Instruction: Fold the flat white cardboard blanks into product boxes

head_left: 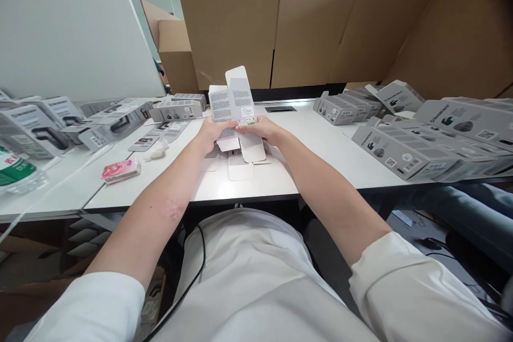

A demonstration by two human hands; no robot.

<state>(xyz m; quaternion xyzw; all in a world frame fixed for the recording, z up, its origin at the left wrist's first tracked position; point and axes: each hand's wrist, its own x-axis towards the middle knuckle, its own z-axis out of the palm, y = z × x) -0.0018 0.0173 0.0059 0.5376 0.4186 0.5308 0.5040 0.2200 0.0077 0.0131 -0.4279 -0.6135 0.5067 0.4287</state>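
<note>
A flat, unfolded grey-and-white carton [234, 104] with printed text stands upright over the middle of the white table [316, 149]. My left hand [212, 136] grips its lower left side with fingers curled. My right hand [264, 129] pinches its lower right side near a small label. The carton's bottom flaps hang open below my hands. Another flat white carton blank [240, 168] lies on the table just under them.
Stacks of grey product boxes [404, 152] lie at the right, more grey boxes [116, 123] at the left. A pink packet [120, 170] and crumpled white paper [158, 150] sit left of centre. Large brown cardboard sheets [320, 16] stand behind the table.
</note>
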